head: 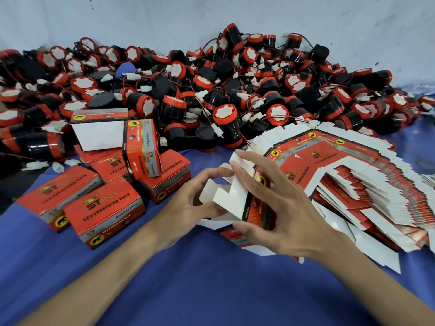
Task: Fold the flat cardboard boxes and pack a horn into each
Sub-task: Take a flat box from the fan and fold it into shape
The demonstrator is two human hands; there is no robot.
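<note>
Above cloth [211, 290], left hand [188, 201], right hand [277, 203] curled round box [233, 198]

Before me: blue cloth [211, 290] spread over the surface, slightly wrinkled | beyond it: pale wall [164, 15], a few dark scuffs

Bare blue cloth [211, 290] near; horn pile [211, 85] blocks far side, folded boxes [103, 208] left, flat boxes [353, 184] right.

A blue cloth [211, 290] carries heaped horns [211, 78], folded boxes [106, 208] and fanned flat boxes [329, 154].
</note>
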